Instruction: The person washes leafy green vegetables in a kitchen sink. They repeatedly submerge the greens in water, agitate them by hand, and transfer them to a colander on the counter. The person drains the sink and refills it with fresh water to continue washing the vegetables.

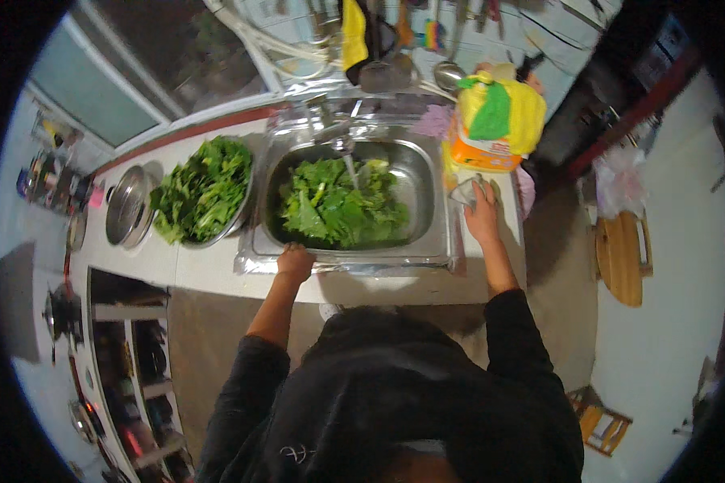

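Note:
Leafy greens (pixel 344 205) lie in the basin of a stainless steel sink (pixel 420 181), and a stream of water falls on them from the faucet (pixel 332 131). My left hand (pixel 296 262) rests at the sink's front rim, its fingers curled over the edge; whether it grips anything is not clear. On the counter to the right of the sink, my right hand (pixel 482 208) has its fingers on a pale crumpled cloth (pixel 463 192). A metal bowl (pixel 241 218) heaped with more leafy greens (pixel 208 187) stands left of the sink.
A metal pot or strainer (pixel 127 205) stands at the counter's left. Behind my right hand is an orange container (pixel 483 151) with yellow and green cloths (pixel 489 111) on it, near a pink cloth (pixel 433 121). Utensils, including a ladle (pixel 449 75), hang on the wall behind the sink.

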### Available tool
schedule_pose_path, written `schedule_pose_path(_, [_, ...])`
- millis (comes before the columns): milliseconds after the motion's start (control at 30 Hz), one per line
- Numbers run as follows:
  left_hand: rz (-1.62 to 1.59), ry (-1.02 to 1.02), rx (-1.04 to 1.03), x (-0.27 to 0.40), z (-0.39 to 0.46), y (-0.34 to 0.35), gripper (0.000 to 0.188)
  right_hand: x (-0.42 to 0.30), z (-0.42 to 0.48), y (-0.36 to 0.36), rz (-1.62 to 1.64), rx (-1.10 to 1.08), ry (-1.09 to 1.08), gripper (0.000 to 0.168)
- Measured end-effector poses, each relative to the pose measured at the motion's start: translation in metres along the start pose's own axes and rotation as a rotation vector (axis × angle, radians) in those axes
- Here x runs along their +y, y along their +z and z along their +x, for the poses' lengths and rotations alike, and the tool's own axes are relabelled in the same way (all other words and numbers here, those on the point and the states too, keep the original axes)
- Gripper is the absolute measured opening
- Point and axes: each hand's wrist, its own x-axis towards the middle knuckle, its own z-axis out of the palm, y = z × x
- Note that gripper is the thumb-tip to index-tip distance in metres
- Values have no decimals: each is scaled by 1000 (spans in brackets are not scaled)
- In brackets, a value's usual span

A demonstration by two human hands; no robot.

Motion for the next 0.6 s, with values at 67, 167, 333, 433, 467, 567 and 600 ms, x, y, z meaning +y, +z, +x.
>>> schedule_pose_path(67, [-95, -72, 17, -5, -1, 16, 22, -24, -3, 19, 105, -62, -67, 58])
schedule_pose_path(167, [-85, -104, -68, -5, 4, 28, 30, -52, -16, 47, 124, -228, -151, 50])
schedule_pose_path(333, [-70, -169, -158, 4, 1, 11, 38, -85, -48, 88, 72, -532, -198, 33])
schedule_pose_path(433, [-64, -213, -88, 13, -1, 0, 37, -80, -66, 97, -258, -554, -369, 24])
schedule_pose_path(467, [-33, -156, -135, 14, 1, -8, 40, -71, -72, 105, -248, -458, -397, 27])
schedule_pose_path(567, [-40, -149, -203, 14, -7, -23, 46, -86, -72, 91, -247, -452, -485, 31])
schedule_pose_path(600, [-56, -164, -206, 16, -7, -29, 47, -88, -71, 89, -251, -473, -444, 29])
